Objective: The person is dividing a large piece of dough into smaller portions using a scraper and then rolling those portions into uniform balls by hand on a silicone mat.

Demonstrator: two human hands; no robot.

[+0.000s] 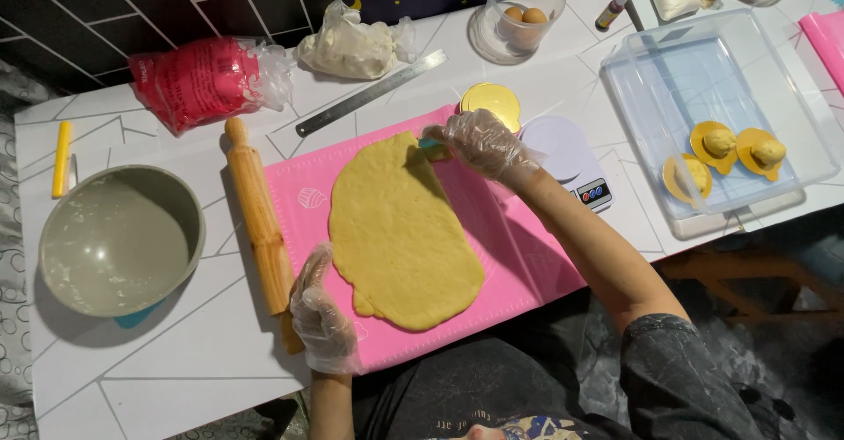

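A flat oval sheet of yellow dough lies on a pink mat. My right hand, in a clear plastic glove, grips a small teal-handled tool at the dough's far right edge. My left hand, also gloved, rests with fingers apart on the mat at the dough's near left edge, touching nothing else. A wooden rolling pin lies just left of the mat, beside my left hand.
A grey bowl sits at left, with a yellow stick, a red bag, a white bag and a metal ruler behind. A kitchen scale, a jar of eggs and a clear tray holding dough pieces stand right.
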